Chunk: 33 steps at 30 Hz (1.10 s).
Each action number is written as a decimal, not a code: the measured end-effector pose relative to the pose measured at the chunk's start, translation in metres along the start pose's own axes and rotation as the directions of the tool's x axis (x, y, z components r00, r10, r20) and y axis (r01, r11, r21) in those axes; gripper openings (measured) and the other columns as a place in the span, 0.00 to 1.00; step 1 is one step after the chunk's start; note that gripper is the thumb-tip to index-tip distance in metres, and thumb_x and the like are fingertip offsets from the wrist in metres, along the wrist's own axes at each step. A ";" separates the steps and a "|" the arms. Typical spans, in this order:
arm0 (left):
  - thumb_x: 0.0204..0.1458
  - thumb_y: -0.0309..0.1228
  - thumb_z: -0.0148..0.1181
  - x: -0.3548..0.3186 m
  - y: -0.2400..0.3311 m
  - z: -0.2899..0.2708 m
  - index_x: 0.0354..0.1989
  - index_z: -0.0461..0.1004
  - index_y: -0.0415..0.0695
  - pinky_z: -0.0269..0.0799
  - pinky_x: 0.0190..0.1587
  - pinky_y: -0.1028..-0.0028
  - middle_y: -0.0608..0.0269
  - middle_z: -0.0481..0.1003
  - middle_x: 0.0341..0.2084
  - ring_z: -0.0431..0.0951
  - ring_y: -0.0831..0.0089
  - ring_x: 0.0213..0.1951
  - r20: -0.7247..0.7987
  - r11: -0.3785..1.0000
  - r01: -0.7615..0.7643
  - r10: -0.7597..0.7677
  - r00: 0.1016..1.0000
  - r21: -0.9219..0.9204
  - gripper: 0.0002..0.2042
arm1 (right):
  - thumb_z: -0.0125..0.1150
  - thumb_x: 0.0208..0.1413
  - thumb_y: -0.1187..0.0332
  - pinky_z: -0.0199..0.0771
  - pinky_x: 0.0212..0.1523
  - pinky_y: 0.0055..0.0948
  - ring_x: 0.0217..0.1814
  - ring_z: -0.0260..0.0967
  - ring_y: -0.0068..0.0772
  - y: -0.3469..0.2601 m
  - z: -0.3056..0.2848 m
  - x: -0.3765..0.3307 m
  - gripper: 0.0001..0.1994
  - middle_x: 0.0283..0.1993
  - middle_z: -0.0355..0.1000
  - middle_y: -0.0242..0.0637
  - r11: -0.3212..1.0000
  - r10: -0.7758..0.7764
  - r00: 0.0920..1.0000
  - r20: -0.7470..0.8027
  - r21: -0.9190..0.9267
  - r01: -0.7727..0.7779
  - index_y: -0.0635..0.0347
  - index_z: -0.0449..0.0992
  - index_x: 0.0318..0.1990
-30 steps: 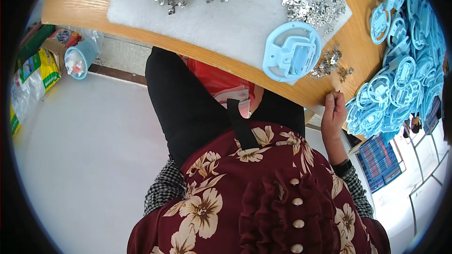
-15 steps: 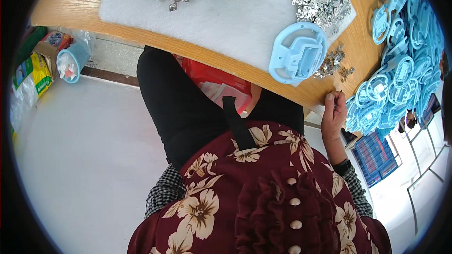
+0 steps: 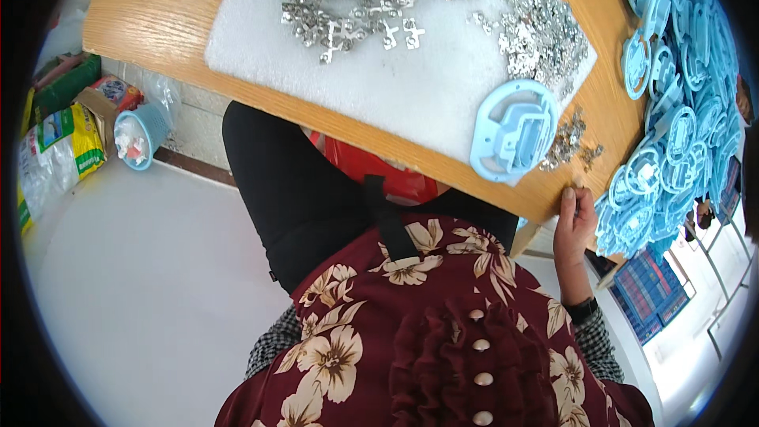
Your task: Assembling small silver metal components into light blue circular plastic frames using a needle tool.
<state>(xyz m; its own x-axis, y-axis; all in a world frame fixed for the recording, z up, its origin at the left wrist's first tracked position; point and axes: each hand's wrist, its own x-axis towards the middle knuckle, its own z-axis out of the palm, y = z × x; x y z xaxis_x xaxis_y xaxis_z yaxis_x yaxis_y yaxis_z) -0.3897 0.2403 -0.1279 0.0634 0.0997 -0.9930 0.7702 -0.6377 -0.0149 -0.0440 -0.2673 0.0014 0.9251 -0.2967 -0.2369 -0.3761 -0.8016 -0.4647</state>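
At the table's right front edge is my right hand (image 3: pixel 575 225), its fingers drawn together in a pinch. Whatever lies between the fingertips is too small to make out. Just beyond it lies a small heap of dark metal pieces (image 3: pixel 568 142). To the left of that heap, a round light-blue plastic part (image 3: pixel 514 130) with a raised housing rests on the corner of a white foam sheet (image 3: pixel 261 47). Only the checked sleeve (image 3: pixel 275 340) of my left arm shows; the left hand itself is out of view.
Silver metal contact plates (image 3: pixel 356 24) lie scattered on the foam, with a denser pile (image 3: pixel 541 35) to their right. Many light-blue plastic parts (image 3: pixel 680 126) are heaped along the table's right side. A blue basket (image 3: pixel 142 138) stands on the floor at left. Something red (image 3: pixel 371 168) sits under the table.
The view has shifted, so more of the table and the metal plates shows. My right hand stays at the table edge, still pinched, by the dark metal pieces. The blue part remains on the foam corner.
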 end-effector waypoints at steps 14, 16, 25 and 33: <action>0.53 0.37 0.65 0.107 0.001 -0.089 0.55 0.77 0.46 0.73 0.56 0.54 0.44 0.78 0.51 0.75 0.47 0.57 -0.100 0.855 -0.243 0.321 0.942 0.458 0.20 | 0.58 0.67 0.70 0.59 0.29 0.23 0.29 0.53 0.18 0.006 0.026 -0.011 0.11 0.24 0.60 0.30 0.982 -0.169 0.920 -0.353 0.017 0.187 0.64 0.69 0.31; 0.50 0.43 0.69 0.117 0.081 -0.168 0.54 0.78 0.46 0.69 0.59 0.52 0.49 0.78 0.54 0.74 0.53 0.61 0.120 0.881 -0.048 -0.010 0.993 0.471 0.24 | 0.58 0.66 0.70 0.60 0.29 0.23 0.28 0.54 0.17 0.005 0.029 -0.008 0.11 0.23 0.60 0.30 0.950 -0.260 0.877 -0.404 0.057 0.308 0.65 0.70 0.31; 0.66 0.36 0.57 -0.028 0.297 -0.304 0.47 0.80 0.40 0.63 0.32 0.80 0.73 0.72 0.25 0.66 0.86 0.29 -0.749 0.446 -0.821 0.662 0.035 0.357 0.13 | 0.62 0.63 0.68 0.68 0.25 0.30 0.21 0.68 0.34 0.018 0.042 -0.007 0.08 0.22 0.70 0.41 0.916 -0.330 0.755 -0.567 0.002 0.401 0.62 0.76 0.35; 0.65 0.32 0.56 -0.104 0.396 -0.204 0.45 0.79 0.36 0.69 0.42 0.80 0.70 0.78 0.35 0.71 0.85 0.38 -0.578 -0.042 -0.948 0.784 -0.228 0.317 0.11 | 0.62 0.63 0.63 0.68 0.25 0.38 0.22 0.71 0.48 0.015 0.038 -0.012 0.12 0.21 0.71 0.44 0.933 -0.329 0.723 -0.607 -0.091 0.348 0.60 0.73 0.30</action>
<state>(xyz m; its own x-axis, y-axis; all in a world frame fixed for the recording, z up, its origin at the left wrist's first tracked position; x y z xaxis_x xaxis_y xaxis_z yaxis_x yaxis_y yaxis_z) 0.0380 0.1326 -0.0066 0.9560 -0.0813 0.2820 -0.2932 -0.3100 0.9044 -0.0633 -0.2565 -0.0348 0.8242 -0.2658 0.4999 -0.0238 -0.8984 -0.4385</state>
